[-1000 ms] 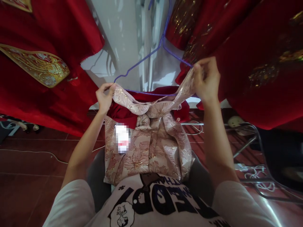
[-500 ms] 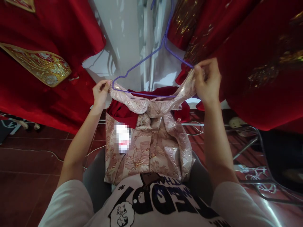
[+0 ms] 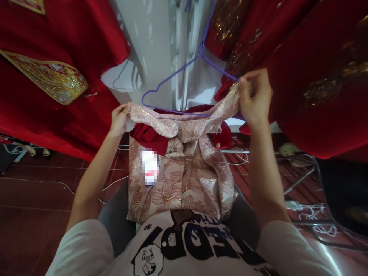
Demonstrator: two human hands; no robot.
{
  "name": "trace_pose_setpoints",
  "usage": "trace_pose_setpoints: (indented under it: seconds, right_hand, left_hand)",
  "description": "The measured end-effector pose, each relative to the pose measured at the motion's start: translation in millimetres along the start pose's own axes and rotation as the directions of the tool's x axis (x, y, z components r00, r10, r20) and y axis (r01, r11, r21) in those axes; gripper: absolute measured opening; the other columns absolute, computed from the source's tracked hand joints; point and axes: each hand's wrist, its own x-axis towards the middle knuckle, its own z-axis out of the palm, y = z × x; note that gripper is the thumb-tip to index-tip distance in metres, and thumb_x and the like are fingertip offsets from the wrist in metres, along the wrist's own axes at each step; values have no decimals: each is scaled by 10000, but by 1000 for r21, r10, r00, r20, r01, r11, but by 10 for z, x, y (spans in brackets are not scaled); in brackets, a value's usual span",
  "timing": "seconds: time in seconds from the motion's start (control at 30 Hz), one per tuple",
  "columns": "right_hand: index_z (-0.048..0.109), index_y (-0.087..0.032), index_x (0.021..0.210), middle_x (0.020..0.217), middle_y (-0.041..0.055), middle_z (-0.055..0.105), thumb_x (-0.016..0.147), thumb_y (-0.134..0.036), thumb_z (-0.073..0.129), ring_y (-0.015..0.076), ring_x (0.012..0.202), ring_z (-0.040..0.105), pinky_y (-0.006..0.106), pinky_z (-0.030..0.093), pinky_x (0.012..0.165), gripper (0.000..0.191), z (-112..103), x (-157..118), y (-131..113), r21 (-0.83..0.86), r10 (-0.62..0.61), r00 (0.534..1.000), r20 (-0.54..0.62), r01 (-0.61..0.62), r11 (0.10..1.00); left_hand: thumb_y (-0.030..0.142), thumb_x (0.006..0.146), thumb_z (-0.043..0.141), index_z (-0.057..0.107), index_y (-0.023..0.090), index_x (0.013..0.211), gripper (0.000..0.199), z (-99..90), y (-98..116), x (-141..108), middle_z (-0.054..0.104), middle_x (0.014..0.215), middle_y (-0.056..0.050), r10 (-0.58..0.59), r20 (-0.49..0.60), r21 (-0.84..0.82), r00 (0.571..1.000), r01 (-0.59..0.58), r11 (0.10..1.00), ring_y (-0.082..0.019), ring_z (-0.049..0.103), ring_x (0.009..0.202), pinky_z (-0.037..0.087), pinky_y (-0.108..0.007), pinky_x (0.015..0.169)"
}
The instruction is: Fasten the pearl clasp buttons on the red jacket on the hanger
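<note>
A pink-and-gold brocade garment point(image 3: 169, 180) with dark red fabric point(image 3: 149, 138) showing at its upper part lies across my lap. My left hand point(image 3: 120, 119) pinches one end of its wide neckline. At the other end, my right hand point(image 3: 255, 99) is closed on the garment, next to the hanger's right arm; whether it also grips the hanger is hidden. The purple hanger point(image 3: 178, 73) stands over the neckline, its lower bar running just behind the top edge. Its left tip is apart from my left hand. A blurred white tag point(image 3: 149, 166) sits on the garment's left front.
Red garments with gold embroidery hang at the left point(image 3: 66, 80) and right point(image 3: 319, 92). Behind the hanger are a pale wall and white upright poles point(image 3: 181, 50). A dark chair point(image 3: 342, 191) stands at the right, with white cables point(image 3: 324, 230) on the tiled floor point(image 3: 34, 195).
My left hand has moved slightly left and down with the garment's end. The hanger has shifted right, leaving a gap between its left tip and that hand.
</note>
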Motion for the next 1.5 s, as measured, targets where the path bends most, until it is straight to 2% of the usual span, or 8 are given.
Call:
trace_pose_setpoints:
  seconds: [0.43, 0.6, 0.83, 0.9, 1.03, 1.2, 1.33, 1.5]
  right_hand:
    - [580, -199, 984, 858, 40, 634, 992, -440, 539, 157, 757, 594, 322, 432, 728, 245, -28, 5, -37, 43, -6, 1000, -4, 6, 999]
    - [583, -212, 959, 833, 17, 615, 989, -448, 544, 131, 715, 557, 305, 417, 708, 241, 0, -35, -54, 71, 10, 1000, 12, -11, 997]
    - [583, -219, 990, 867, 18, 623, 1007, -434, 528, 136, 749, 558, 311, 449, 741, 223, 149, -123, -18, 74, 57, 998, 13, -58, 996]
    - [581, -221, 982, 852, 16, 611, 1008, -449, 533, 136, 733, 541, 314, 449, 736, 235, 160, -120, 3, 79, 52, 999, 16, -53, 995]
    - [574, -218, 968, 828, 13, 586, 1012, -519, 533, 142, 721, 522, 335, 467, 763, 307, 153, -100, 49, 99, 19, 1000, -5, -19, 995]
    - [576, -212, 997, 820, 9, 573, 1021, -559, 523, 143, 717, 517, 355, 489, 798, 351, 137, -91, 98, 97, 20, 1000, 16, -22, 995]
    - [576, -216, 992, 830, 13, 583, 1013, -524, 520, 144, 709, 508, 339, 471, 768, 314, 105, -80, 76, 81, 29, 999, 25, -31, 996]
    - [560, -234, 966, 803, 10, 567, 991, -492, 533, 158, 709, 499, 346, 458, 779, 261, 61, -61, -6, 59, 76, 997, 34, -78, 995]
  left_hand:
    - [403, 789, 884, 687, 179, 841, 302, 19, 61, 130, 718, 820, -23, 97, 47, 54, 994, -100, 994, -154, 704, 822, 558, -263, 742]
    - [502, 805, 881, 688, 179, 851, 379, 227, 279, 197, 713, 856, -17, 370, 212, 52, 905, -389, 920, -179, 713, 939, 544, -292, 839]
    - [656, 750, 871, 723, 216, 916, 492, 630, 472, 225, 709, 944, -39, 452, 403, -2, 796, -493, 870, -208, 678, 962, 529, -352, 881]
    - [620, 736, 896, 696, 232, 981, 501, 555, 410, 245, 693, 1039, -40, 446, 366, -53, 817, -460, 886, -202, 649, 1045, 514, -364, 953]
    - [496, 655, 899, 504, 270, 976, 557, 243, 96, 186, 590, 1067, -13, 234, 211, -150, 949, -205, 967, -201, 620, 1010, 551, -362, 876]
    - [391, 460, 943, 431, 249, 960, 729, -26, -211, -36, 572, 1076, -28, 187, 374, 155, 908, -260, 953, -194, 635, 935, 547, -320, 772]
    - [521, 560, 876, 599, 201, 861, 519, -62, -77, -50, 662, 900, -42, 137, 495, 296, 858, -315, 902, -185, 631, 808, 537, -355, 806]
    - [519, 661, 868, 655, 201, 729, 389, 99, 292, 94, 631, 667, 21, -60, 272, 339, 960, -38, 940, -133, 570, 683, 519, -387, 806]
